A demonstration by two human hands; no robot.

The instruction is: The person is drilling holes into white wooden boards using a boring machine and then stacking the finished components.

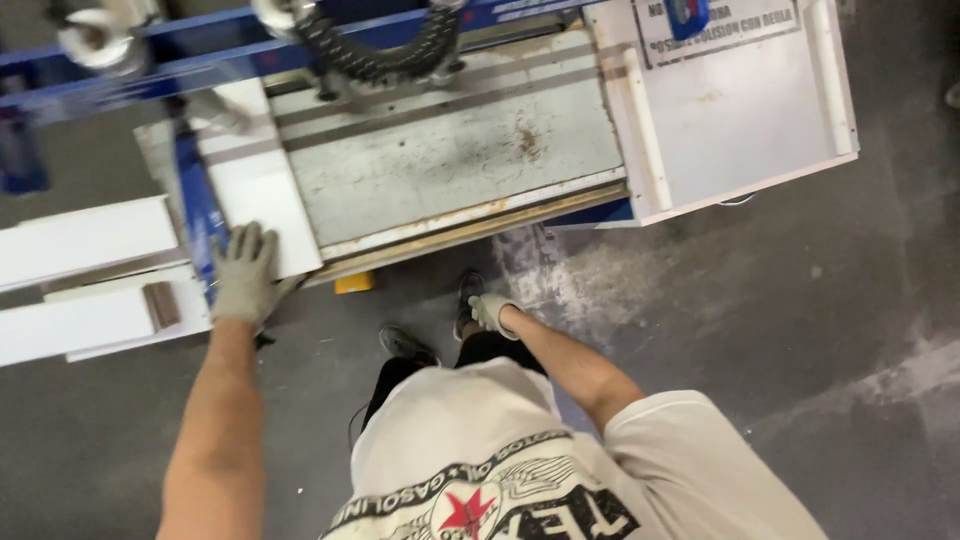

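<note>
The left hand (245, 275), in a grey glove, lies flat with spread fingers on the near corner of a white board (255, 180); it presses on the board and grips nothing; the board lies on the bench (450, 160), beside a blue bar (198, 215); more white boards (85, 240) lie to the left of the hand. The right hand (490, 310), gloved too, hangs low by the leg, above a dark shoe (467, 295); it is loosely curled and holds nothing; past it is the grey floor (800, 330); a white panel (740, 110) sits at the right end of the bench.
</note>
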